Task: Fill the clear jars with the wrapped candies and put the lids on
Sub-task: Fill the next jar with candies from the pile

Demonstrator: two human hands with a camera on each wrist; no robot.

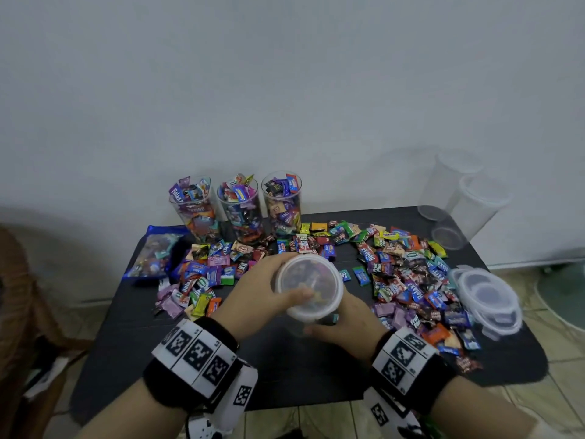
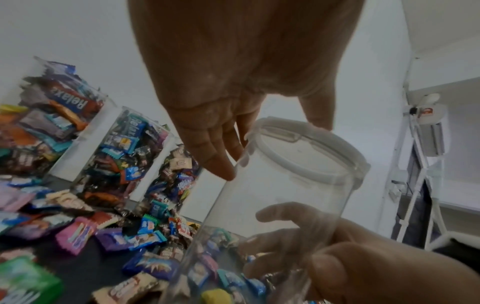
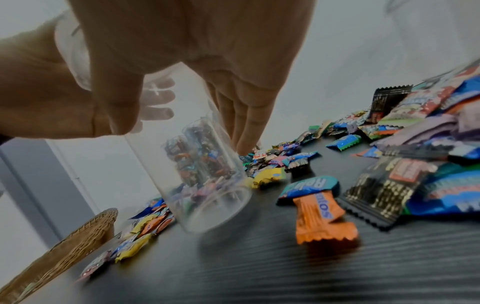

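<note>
I hold a clear jar (image 1: 311,315) (image 2: 280,195) (image 3: 207,185) with both hands over the middle of the black table (image 1: 285,369). It looks empty and is tilted, its base just off the tabletop. A white lid (image 1: 308,286) (image 2: 306,148) sits on its mouth. My left hand (image 1: 269,289) (image 2: 233,82) grips the lid, thumb on top and fingers round the rim. My right hand (image 1: 345,324) (image 2: 350,267) (image 3: 207,51) wraps the jar's body lower down. Wrapped candies (image 1: 408,280) (image 3: 319,214) lie in heaps on both sides.
Three jars full of candy, without lids, stand at the back: (image 1: 196,210), (image 1: 242,210), (image 1: 283,204). Two empty jars (image 1: 459,198) stand at the back right. A stack of lids (image 1: 487,296) lies at the right edge. A blue candy bag (image 1: 155,251) and a wicker chair (image 1: 19,296) are on the left.
</note>
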